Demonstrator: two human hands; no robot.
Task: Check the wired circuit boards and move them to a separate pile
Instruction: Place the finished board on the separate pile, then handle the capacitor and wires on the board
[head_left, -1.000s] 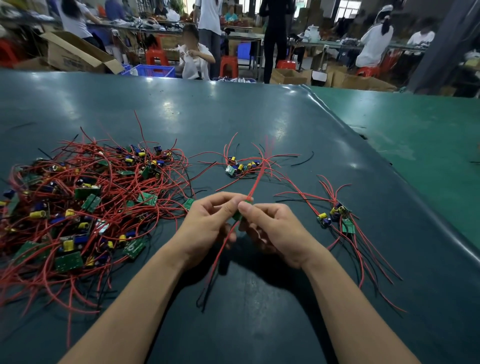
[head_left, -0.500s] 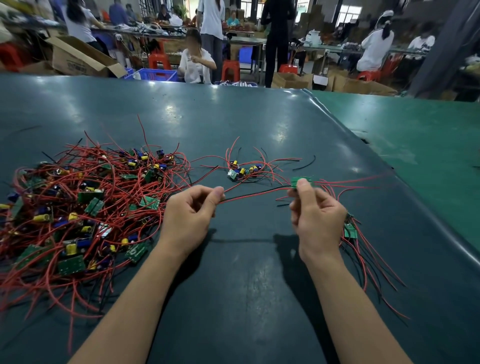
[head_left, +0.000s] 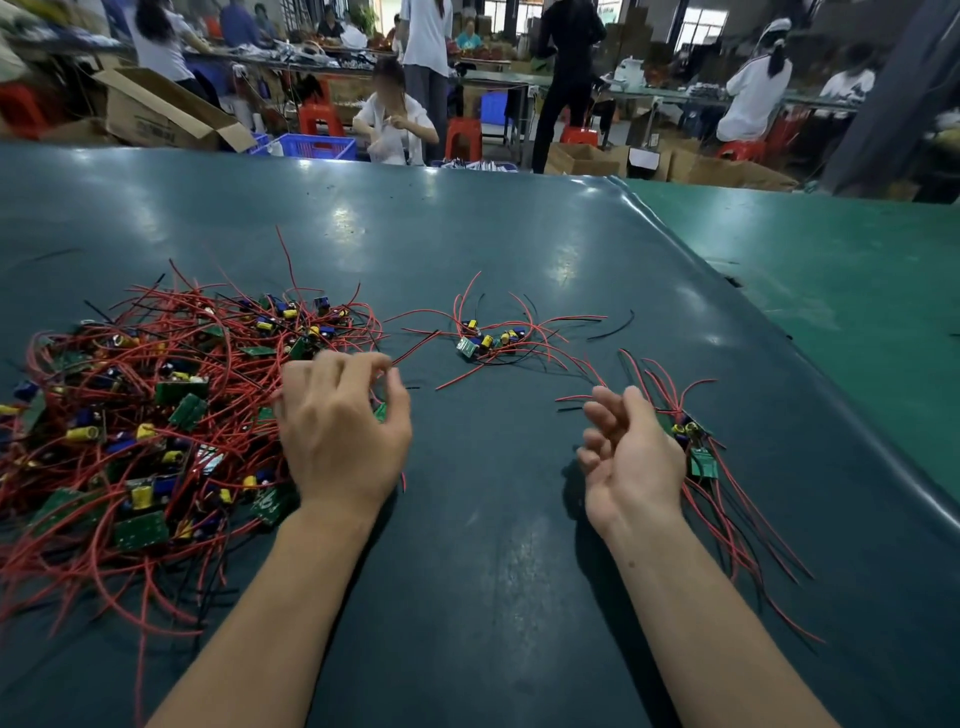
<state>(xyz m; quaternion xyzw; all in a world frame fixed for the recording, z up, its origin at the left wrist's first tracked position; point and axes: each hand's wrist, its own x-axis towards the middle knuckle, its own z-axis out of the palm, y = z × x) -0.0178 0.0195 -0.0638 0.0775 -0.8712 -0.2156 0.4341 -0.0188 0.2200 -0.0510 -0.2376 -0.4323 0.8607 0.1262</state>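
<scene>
reaching into the right edge of the big tangle of boards (head_left: 156, 415) at frame left, the left hand (head_left: 340, 431) now curls its fingers around red wires there; half a second ago it pinched a wire stretched between both hands. the right hand (head_left: 631, 457) now hangs relaxed and holds nothing, its board released, just beside the right pile (head_left: 696, 447). three groups lie on the dark mat (head_left: 493, 597): the big tangle, a small cluster (head_left: 488, 340) at centre, the right pile.

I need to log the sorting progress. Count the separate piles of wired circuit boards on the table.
3: the big tangled pile at left under the left hand, a small cluster at centre, and a small pile beside the right hand, partly hidden by it.
</scene>
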